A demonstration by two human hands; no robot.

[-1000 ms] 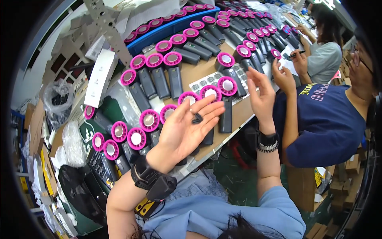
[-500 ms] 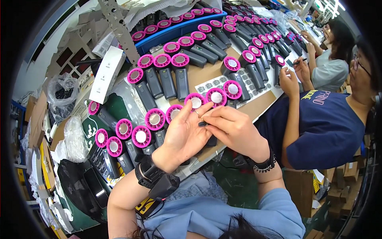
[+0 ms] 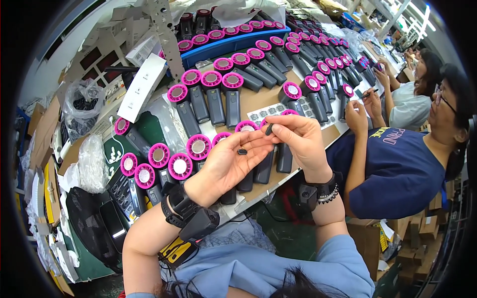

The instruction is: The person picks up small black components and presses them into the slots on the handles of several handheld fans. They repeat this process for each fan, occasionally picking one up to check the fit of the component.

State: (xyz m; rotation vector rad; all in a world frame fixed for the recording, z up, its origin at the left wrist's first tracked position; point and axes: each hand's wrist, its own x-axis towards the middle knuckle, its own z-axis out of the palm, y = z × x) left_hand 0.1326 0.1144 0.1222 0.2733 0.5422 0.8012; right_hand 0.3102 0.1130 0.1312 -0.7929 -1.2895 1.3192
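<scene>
My left hand (image 3: pixel 229 158) is turned palm up with its fingers stretched out. A small black oval part (image 3: pixel 242 151) rests loose on its fingers. My right hand (image 3: pixel 299 141) pinches a second small black part (image 3: pixel 269 129) between thumb and fingers, just above the left fingertips. Under and around both hands lie several dark grey handheld devices with round pink-rimmed heads, such as one device (image 3: pixel 198 147) left of my left hand and another (image 3: pixel 284 158) below my right hand. My hands partly cover some of them.
A blue bin (image 3: pixel 238 43) with more devices stands at the back. A perforated metal post (image 3: pixel 168 39) rises beside a white box (image 3: pixel 142 87). Plastic bags (image 3: pixel 93 161) and a black mesh bag (image 3: pixel 87 223) lie left. Close on my right, a person in a navy shirt (image 3: pixel 397 166) works.
My right hand has lifted slightly and turned, now showing the black part in its pinch. Another black part has come into view on my left fingers. The view has shifted a little.
</scene>
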